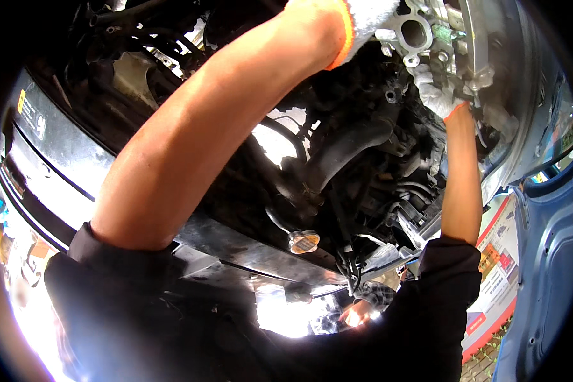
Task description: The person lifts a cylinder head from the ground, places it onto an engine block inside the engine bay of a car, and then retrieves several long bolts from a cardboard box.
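Note:
My left hand, in a white knit glove with an orange cuff, reaches to the top of the view beside a silver metal flange with a round opening. Its fingers are cut off by the picture's upper edge. Lower on the right, my right hand wears a similar pale glove. Its fingers are curled in against the engine parts just below the flange; what they grip is hidden. A pale green fitting sits beside the flange.
A thick black hose bends through the engine bay, above a round metal cap. The car's front edge runs below. At right stands a blue body panel beside a printed board. Another person's hand shows at the bottom.

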`<state>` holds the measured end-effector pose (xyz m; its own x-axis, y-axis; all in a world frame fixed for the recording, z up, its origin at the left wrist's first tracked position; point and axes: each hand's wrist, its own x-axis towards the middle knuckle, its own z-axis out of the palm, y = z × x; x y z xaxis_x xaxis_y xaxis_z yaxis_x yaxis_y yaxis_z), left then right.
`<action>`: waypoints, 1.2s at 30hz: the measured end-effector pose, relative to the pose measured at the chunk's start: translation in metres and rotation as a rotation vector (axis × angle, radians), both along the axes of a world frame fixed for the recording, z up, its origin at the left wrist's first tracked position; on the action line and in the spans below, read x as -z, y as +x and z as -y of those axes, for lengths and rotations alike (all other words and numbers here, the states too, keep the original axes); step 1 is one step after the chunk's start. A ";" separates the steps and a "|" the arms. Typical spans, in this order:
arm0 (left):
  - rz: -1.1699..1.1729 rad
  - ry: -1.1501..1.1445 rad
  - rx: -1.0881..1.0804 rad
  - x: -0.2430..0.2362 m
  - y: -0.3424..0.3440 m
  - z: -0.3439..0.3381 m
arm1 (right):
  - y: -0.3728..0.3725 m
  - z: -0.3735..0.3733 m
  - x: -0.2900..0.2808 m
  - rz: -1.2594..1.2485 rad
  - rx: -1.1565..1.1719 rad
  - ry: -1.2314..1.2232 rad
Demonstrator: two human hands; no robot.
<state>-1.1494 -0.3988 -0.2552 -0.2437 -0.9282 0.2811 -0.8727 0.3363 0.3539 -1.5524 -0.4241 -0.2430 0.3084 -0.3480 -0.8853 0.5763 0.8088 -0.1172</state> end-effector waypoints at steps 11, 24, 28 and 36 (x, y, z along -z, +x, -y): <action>-0.887 0.398 -0.225 -0.001 0.038 -0.003 | 0.080 -0.008 -0.003 -0.242 0.236 -0.007; -1.496 0.786 -0.517 -0.001 0.079 -0.037 | 0.138 -0.061 0.002 -0.483 0.124 -0.105; -1.523 0.800 -0.478 0.006 0.087 -0.035 | 0.145 -0.066 0.006 -0.514 0.115 -0.107; -1.523 0.843 -0.421 0.004 0.093 -0.030 | 0.137 -0.077 0.001 -0.539 0.121 -0.116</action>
